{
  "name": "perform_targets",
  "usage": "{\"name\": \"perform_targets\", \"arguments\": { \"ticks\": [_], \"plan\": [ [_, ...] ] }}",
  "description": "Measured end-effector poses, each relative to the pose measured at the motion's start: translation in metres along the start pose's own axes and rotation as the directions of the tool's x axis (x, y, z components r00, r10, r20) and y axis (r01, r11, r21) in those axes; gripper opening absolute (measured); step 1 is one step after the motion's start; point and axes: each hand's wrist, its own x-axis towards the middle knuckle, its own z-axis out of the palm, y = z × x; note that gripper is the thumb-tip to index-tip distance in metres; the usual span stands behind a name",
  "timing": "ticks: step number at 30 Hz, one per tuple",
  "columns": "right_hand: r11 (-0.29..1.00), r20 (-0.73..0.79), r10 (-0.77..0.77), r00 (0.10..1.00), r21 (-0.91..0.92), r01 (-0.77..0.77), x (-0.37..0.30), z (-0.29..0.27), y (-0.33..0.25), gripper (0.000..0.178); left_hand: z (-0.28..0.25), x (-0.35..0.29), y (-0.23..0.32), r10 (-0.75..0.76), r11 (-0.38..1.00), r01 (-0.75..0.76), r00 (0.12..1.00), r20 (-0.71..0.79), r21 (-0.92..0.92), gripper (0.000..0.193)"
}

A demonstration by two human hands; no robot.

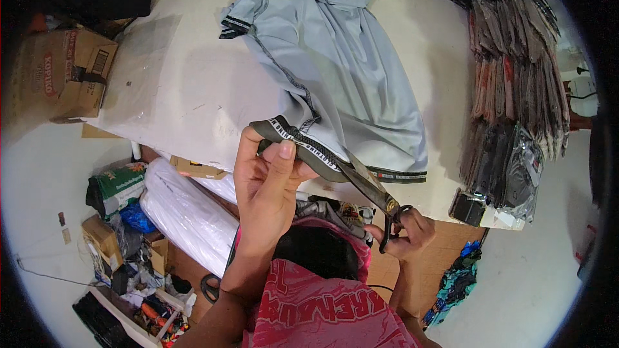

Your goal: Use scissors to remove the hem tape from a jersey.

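Observation:
A light grey shirt (351,71) lies spread on the white table, its dark seams showing on the outside. Its near edge has a dark hem band (322,169) with a printed white strip. My left hand (267,183) pinches this band between thumb and fingers and lifts it off the table. In my right hand (412,235) is a pair of dark scissors (369,188), fingers through the handle loops. The blades point up and left along the lifted hem, touching or very close to it; whether they are cutting cannot be made out.
Stacks of folded garments in clear plastic (509,71) line the table's right side. A cardboard box (71,74) stands at the left edge. Below left are a plastic-wrapped white roll (184,212), a green sack (119,183) and clutter. Patterned cloth (454,283) lies at lower right.

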Motion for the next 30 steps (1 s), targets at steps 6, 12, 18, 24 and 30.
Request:
{"name": "perform_targets", "arguments": {
  "ticks": [6,12,18,24,30],
  "plan": [
    [0.996,-0.037,-0.051,0.998,-0.069,0.048,0.005,-0.003,0.007,0.053,-0.002,0.002,0.001,-0.007,0.999,0.005,0.999,0.041,0.049,0.017],
    [0.925,0.014,-0.303,0.953,-0.234,0.298,0.017,-0.013,0.010,0.046,0.002,0.001,0.001,-0.018,0.994,0.017,1.000,0.013,0.107,0.016],
    [0.921,0.009,-0.274,0.962,-0.287,0.265,0.014,-0.012,0.011,0.049,0.002,0.002,0.000,-0.011,0.988,0.009,1.000,0.014,0.152,0.016],
    [0.972,-0.012,-0.148,0.989,-0.187,0.143,0.013,-0.014,0.010,0.045,0.004,0.003,0.000,-0.035,0.982,0.032,0.999,0.014,0.184,0.016],
    [0.939,0.015,-0.253,0.967,-0.235,0.249,0.015,-0.016,0.009,0.048,0.003,0.004,-0.012,0.040,0.965,-0.043,0.999,0.019,0.258,0.035]
  ]
}}
